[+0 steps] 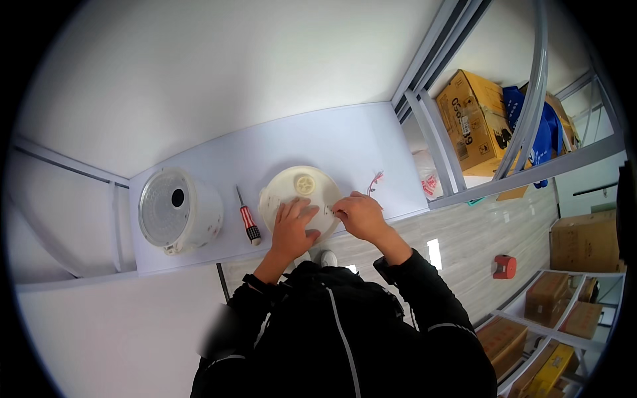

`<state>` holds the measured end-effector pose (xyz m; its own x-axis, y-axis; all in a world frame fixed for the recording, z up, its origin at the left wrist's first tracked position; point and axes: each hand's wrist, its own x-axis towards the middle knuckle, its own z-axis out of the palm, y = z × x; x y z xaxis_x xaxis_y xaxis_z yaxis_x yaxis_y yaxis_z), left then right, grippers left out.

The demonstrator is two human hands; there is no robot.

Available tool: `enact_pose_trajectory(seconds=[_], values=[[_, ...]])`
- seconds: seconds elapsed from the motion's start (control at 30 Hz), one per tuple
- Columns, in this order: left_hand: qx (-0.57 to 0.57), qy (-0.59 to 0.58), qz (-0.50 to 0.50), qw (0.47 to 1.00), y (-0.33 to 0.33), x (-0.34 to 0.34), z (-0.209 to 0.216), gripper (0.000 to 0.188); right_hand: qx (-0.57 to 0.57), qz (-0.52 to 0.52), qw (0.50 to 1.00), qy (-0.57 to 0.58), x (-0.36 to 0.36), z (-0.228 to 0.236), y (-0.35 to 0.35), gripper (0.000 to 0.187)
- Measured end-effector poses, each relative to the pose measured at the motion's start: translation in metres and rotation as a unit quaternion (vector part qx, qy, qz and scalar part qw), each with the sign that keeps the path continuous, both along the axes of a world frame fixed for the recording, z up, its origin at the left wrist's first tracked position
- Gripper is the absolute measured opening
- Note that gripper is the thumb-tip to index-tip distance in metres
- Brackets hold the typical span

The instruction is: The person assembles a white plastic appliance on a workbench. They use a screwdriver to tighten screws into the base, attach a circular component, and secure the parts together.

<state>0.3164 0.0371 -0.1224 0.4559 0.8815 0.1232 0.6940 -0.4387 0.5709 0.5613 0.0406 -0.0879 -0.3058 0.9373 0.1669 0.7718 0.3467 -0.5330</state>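
A round cream plastic cover (284, 182), shaped like an appliance lid, lies on the white work table in front of me. Near its far edge sits a small round cream vent piece (304, 185). My left hand (292, 227) rests on the left part of the cover, fingers stretched out and holding nothing. At the cover's right rim, my right hand (361, 215) has its fingertips pinched together; whatever is between them is too small to tell. Left of the cover lies a screwdriver (248, 222) with a red and black handle. A thin red wire bundle (375, 182) lies beyond my right hand.
A white cylindrical appliance body (199, 215), like a rice cooker, stands on the table's left end. Right of the table, a grey metal rack holds a cardboard box (471, 126) and a blue bag (547, 129). A red stool (505, 267) stands on the floor.
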Motion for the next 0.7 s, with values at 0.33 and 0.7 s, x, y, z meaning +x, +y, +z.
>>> enact_pose_trajectory(seconds=[0.33,0.7], values=[[0.004,0.026,-0.023,0.999,-0.001,-0.005,-0.005,0.065,0.017,0.019,1.0,-0.011,-0.012,-0.018,-0.001,0.013],[-0.005,0.005,-0.006,1.0,-0.002,-0.003,0.001,0.058,0.047,0.038,0.997,-0.048,-0.015,-0.022,0.001,0.007]])
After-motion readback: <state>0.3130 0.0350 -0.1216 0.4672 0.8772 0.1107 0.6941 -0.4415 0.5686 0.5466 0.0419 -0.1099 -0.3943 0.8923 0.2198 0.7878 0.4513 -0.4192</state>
